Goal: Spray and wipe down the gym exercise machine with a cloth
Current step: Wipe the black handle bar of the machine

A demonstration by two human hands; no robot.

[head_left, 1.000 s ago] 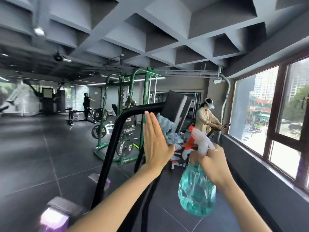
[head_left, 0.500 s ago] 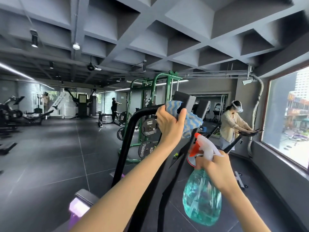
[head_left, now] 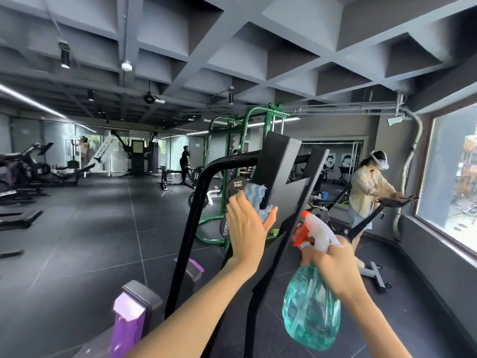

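Note:
A black exercise machine [head_left: 277,161] stands right in front of me, with a curved black tube [head_left: 198,192] and a flat black panel rising at centre. My left hand [head_left: 247,226] presses a blue and white striped cloth [head_left: 255,197] flat against the panel's side, fingers straight. To its right, my right hand [head_left: 335,264] grips the neck of a teal spray bottle [head_left: 311,313] with a white and orange trigger head [head_left: 313,231]. The bottle hangs low, nozzle pointing left toward the machine.
A purple-ended pad [head_left: 129,313] of the machine sits at lower left. A green weight rack [head_left: 240,140] with plates stands behind. A person [head_left: 366,189] leans over an exercise bike [head_left: 371,220] at right, by the window wall [head_left: 449,177]. Dark floor [head_left: 90,228] stretches left.
My left hand went from gripping the cloth round the top of the tube to pressing it flat lower down on the panel. The spray bottle stayed in my right hand.

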